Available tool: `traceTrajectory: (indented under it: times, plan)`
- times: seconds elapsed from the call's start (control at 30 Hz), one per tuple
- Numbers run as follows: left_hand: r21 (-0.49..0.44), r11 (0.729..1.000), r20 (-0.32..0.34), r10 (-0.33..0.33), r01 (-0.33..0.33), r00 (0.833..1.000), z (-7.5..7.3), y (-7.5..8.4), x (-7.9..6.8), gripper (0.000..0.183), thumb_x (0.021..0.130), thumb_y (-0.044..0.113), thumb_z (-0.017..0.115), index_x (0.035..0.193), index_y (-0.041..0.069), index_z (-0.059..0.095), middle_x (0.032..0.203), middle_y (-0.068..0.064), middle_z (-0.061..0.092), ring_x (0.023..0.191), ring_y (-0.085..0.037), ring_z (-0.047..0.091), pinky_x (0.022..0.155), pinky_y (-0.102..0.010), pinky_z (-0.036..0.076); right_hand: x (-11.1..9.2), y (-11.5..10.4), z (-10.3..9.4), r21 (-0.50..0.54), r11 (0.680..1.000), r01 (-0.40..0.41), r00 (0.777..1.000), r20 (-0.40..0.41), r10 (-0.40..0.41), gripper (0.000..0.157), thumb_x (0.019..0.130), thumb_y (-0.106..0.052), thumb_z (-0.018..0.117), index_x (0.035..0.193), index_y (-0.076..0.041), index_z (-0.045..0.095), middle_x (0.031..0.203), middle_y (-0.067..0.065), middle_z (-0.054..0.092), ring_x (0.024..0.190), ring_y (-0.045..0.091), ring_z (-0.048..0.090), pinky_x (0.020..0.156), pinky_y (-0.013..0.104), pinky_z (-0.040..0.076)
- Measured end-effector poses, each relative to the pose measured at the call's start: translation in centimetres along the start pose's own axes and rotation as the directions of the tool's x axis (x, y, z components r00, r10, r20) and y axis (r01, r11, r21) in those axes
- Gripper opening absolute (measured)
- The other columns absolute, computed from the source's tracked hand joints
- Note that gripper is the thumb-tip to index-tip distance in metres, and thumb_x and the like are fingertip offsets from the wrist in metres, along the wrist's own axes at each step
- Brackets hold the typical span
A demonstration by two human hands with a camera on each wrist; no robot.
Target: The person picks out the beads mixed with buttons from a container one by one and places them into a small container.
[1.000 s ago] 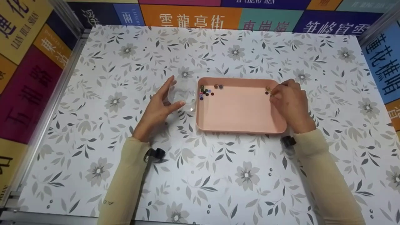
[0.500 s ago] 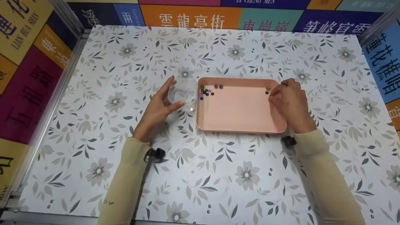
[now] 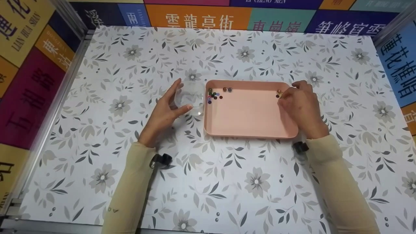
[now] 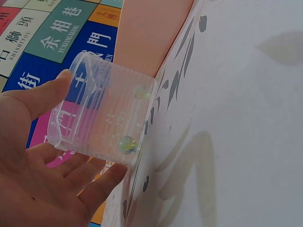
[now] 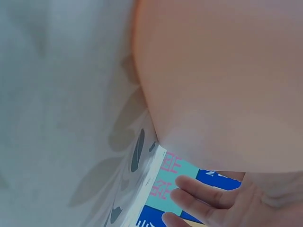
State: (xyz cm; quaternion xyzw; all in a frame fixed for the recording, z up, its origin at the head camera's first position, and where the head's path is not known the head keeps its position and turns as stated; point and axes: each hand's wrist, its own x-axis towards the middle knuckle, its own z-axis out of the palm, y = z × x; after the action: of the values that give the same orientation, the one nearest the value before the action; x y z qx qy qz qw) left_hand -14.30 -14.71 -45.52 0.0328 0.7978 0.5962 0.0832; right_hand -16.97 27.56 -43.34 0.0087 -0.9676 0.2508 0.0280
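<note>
My left hand [image 3: 164, 109] holds a clear plastic container [image 3: 190, 97], thumb on one side and fingers on the other. In the left wrist view, greenish glass marbles [image 4: 128, 144] show near its base. The container stands against the left side of a pink tray [image 3: 250, 117]. My right hand [image 3: 302, 109] reaches over the tray's right wall, its thumb and forefinger close together beside a few small marbles [image 3: 278, 93] in the far right corner. Whether they pinch one is hidden; in the right wrist view the tray wall covers those fingertips.
Several small coloured marbles [image 3: 213, 96] lie in the tray's far left corner, with a pair of marbles [image 3: 227, 89] along its far wall. A floral cloth [image 3: 201, 178] covers the table. Lettered panels [image 3: 198, 21] stand behind and at the sides.
My right hand's fingertips have shifted slightly left toward the marbles in the corner. The left hand, container and tray have stayed in place.
</note>
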Motion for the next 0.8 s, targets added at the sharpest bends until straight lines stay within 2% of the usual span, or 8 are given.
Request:
traceTrajectory:
  times: [0.23, 0.53, 0.8]
  plan:
    - [0.0, 1.0, -0.001, 0.006, -0.006, 1.0, -0.11, 0.35, 0.3, 0.093, 0.092, 0.028, 0.081, 0.165, 0.039, 0.024, 0.173, 0.002, 0.029, 0.163, -0.018, 0.019, 0.131, -0.043, 0.031, 0.23, -0.39, -0.23, 0.016, 1.0, 0.0, 1.0, -0.026, 0.0, 0.017, 0.091, -0.011, 0.074, 0.104, 0.001, 0.078, 0.143, 0.022, 0.053, 0.128, 0.048, 0.048, 0.098, 0.066, 0.041]
    - [0.004, 1.0, 0.001, 0.012, -0.012, 1.0, -0.18, 0.6, 0.7, 0.097, 0.092, 0.02, 0.081, 0.167, 0.034, 0.021, 0.174, 0.0, 0.027, 0.163, -0.022, 0.02, 0.13, -0.048, 0.032, 0.18, -0.93, -0.28, 0.041, 0.999, -0.016, 1.0, -0.021, 0.017, 0.016, 0.093, -0.012, 0.075, 0.105, -0.001, 0.078, 0.147, 0.019, 0.051, 0.132, 0.045, 0.046, 0.103, 0.062, 0.041]
    - [0.016, 1.0, -0.004, 0.004, -0.004, 1.0, 0.01, -0.01, 0.31, 0.095, 0.091, 0.025, 0.082, 0.166, 0.036, 0.024, 0.172, 0.002, 0.031, 0.162, -0.021, 0.024, 0.128, -0.047, 0.035, -0.3, -1.04, 0.03, 0.022, 1.0, 0.008, 1.0, -0.021, -0.007, 0.016, 0.093, -0.013, 0.076, 0.105, -0.003, 0.078, 0.147, 0.019, 0.052, 0.133, 0.046, 0.047, 0.103, 0.062, 0.043]
